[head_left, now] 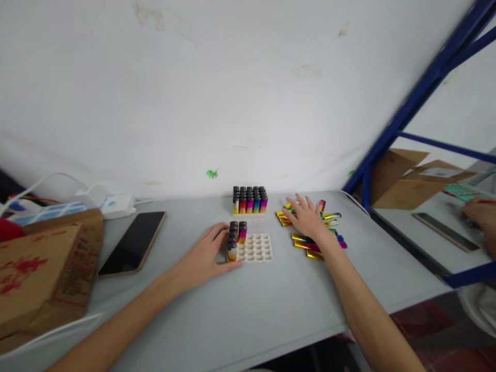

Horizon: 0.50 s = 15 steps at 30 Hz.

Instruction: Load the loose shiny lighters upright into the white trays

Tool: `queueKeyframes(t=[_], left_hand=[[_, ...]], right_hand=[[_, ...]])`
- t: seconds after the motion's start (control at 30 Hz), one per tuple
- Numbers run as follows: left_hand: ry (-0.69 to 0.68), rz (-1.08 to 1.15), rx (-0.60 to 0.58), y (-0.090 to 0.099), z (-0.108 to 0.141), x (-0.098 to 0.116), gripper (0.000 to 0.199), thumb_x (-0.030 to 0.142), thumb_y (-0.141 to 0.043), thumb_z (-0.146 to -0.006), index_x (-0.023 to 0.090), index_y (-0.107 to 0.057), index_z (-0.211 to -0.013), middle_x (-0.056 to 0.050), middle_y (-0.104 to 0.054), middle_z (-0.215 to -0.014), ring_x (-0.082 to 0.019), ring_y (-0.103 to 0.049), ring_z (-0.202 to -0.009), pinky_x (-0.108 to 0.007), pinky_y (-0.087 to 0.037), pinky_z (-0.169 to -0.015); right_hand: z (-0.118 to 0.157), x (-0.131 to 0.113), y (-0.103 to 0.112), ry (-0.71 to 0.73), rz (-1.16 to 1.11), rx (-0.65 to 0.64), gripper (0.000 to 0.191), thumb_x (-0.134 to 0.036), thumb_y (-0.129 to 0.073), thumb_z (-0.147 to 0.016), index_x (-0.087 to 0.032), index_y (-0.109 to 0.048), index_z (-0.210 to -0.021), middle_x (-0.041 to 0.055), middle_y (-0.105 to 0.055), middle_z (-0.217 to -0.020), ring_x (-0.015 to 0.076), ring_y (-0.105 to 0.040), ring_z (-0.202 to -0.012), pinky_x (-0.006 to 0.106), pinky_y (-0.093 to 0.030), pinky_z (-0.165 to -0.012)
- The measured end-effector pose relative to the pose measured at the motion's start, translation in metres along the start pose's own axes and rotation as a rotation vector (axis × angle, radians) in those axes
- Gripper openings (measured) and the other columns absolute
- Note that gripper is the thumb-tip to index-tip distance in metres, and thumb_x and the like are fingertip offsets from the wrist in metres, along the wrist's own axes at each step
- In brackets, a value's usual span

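Note:
A white tray (260,248) with round pockets lies on the grey table. Several upright lighters (232,249) with black tops fill its left column, and more stand at the back of the column beside it. My left hand (205,256) rests at the tray's left edge, fingers spread around that side, thumb at the front corner. My right hand (308,217) is spread, palm down, over a loose pile of shiny coloured lighters (306,244) lying flat; whether it touches them is unclear. Behind the tray, a block of upright lighters (250,200) stands near the wall.
On the left are a phone (134,243), a cardboard box (42,268) and a white power strip (117,205). A blue metal frame (411,103) rises at the right. Beyond it are an open carton (411,181), another phone (445,232) and another person's hand (480,214).

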<state>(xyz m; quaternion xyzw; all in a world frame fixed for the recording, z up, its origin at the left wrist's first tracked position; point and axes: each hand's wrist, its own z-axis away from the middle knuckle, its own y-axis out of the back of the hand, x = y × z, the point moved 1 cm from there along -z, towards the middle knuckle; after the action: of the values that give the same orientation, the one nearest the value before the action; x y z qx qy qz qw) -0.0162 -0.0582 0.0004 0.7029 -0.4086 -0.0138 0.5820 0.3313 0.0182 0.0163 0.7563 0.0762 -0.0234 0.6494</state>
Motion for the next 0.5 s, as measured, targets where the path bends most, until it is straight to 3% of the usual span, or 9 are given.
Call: queueKeyframes(t=[0.1,0.2,0.4,0.5], left_hand=[[-0.011,-0.009,-0.001,-0.002,0.0,-0.003,0.073,0.07,-0.076,-0.087,0.019,-0.062,-0.137,-0.02,-0.058,-0.152,-0.04,-0.057,-0.142,-0.057,-0.047,-0.124],[-0.007,-0.004,0.006,-0.002,0.0,-0.004,0.073,0.07,-0.076,-0.086,0.02,-0.063,-0.138,-0.02,-0.059,-0.152,-0.041,-0.058,-0.142,-0.057,-0.048,-0.123],[-0.009,-0.018,0.018,-0.002,0.0,-0.004,0.074,0.07,-0.077,-0.085,0.019,-0.064,-0.137,-0.019,-0.06,-0.15,-0.042,-0.059,-0.141,-0.058,-0.05,-0.122],[-0.017,-0.026,0.017,-0.002,-0.001,-0.003,0.073,0.07,-0.076,-0.086,0.018,-0.064,-0.136,-0.019,-0.061,-0.149,-0.042,-0.059,-0.14,-0.058,-0.05,-0.121]], right_hand=[[0.001,0.0,0.0,-0.065,0.014,-0.169,0.067,-0.066,-0.033,-0.11,-0.033,-0.038,-0.169,0.0097,-0.028,-0.179,0.0458,-0.03,-0.16,0.076,-0.023,-0.124],[0.009,-0.006,0.001,-0.038,0.016,-0.201,0.069,-0.066,-0.033,-0.109,-0.031,-0.037,-0.169,0.0133,-0.029,-0.178,0.0452,-0.031,-0.16,0.072,-0.027,-0.124],[0.023,-0.013,-0.001,0.075,-0.053,-0.149,0.064,-0.064,-0.034,-0.11,-0.031,-0.047,-0.163,0.0146,-0.04,-0.172,0.0386,-0.037,-0.158,0.064,-0.034,-0.124],[0.014,0.009,0.005,-0.037,-0.057,-0.001,0.066,-0.065,-0.032,-0.11,-0.029,-0.05,-0.162,0.0155,-0.039,-0.172,0.0401,-0.034,-0.159,0.067,-0.03,-0.125]])
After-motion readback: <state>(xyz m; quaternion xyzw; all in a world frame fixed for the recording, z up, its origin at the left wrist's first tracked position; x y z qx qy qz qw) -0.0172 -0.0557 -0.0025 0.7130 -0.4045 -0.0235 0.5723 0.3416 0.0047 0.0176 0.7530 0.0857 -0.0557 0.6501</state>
